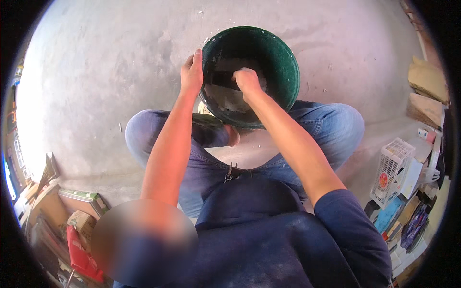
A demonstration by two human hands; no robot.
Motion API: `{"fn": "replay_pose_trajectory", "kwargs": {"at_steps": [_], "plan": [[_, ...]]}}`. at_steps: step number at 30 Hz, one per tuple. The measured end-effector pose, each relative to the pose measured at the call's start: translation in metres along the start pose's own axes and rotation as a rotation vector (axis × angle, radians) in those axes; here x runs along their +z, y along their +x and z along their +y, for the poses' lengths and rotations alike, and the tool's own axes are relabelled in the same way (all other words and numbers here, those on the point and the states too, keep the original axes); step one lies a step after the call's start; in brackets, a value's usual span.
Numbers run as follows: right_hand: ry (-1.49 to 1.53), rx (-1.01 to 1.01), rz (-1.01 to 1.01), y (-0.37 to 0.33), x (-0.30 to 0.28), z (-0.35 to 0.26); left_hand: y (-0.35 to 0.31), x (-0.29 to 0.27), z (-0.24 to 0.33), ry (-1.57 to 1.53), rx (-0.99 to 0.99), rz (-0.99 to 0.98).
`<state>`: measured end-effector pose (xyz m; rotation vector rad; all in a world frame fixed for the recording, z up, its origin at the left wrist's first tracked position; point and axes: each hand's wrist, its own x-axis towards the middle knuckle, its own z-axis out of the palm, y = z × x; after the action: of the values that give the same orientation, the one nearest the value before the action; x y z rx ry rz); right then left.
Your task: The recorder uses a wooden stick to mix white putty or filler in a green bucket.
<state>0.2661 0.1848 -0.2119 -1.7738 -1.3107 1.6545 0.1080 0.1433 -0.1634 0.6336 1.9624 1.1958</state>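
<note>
Green bucket [281, 67]: left hand [191, 73] grips its rim; right hand [248, 80] fisted inside, its contents seemingly hidden.

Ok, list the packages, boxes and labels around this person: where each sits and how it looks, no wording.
Cardboard box: lower left, brown, small, amid clutter.
Flat box: lower left, long, green-edged top.
Red package: bottom left, flat, bright red.
White crate: right, lattice plastic, with a round red and yellow label.
Brown sheets: upper right, flat cardboard.
Blue packet: lower right, flat.
</note>
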Motion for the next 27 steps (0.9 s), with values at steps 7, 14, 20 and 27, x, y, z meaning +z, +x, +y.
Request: {"fn": "replay_pose_trajectory", "kwargs": {"at_steps": [7, 14, 20, 27], "plan": [[0.185, 0.018, -0.142, -0.089, -0.058, -0.054, 0.001, -0.018, 0.000, 0.083, -0.019, -0.021], [-0.008, -0.175, -0.094, -0.040, -0.030, -0.010, 0.004, 0.007, 0.005, 0.031, -0.006, -0.038], [0.027, -0.181, -0.183, -0.089, -0.039, -0.049, -0.005, -0.020, 0.010, 0.045, 0.011, 0.020], [0.067, -0.187, -0.087, -0.093, -0.028, -0.044, -0.002, -0.006, 0.008, 0.041, -0.032, -0.022]]}}
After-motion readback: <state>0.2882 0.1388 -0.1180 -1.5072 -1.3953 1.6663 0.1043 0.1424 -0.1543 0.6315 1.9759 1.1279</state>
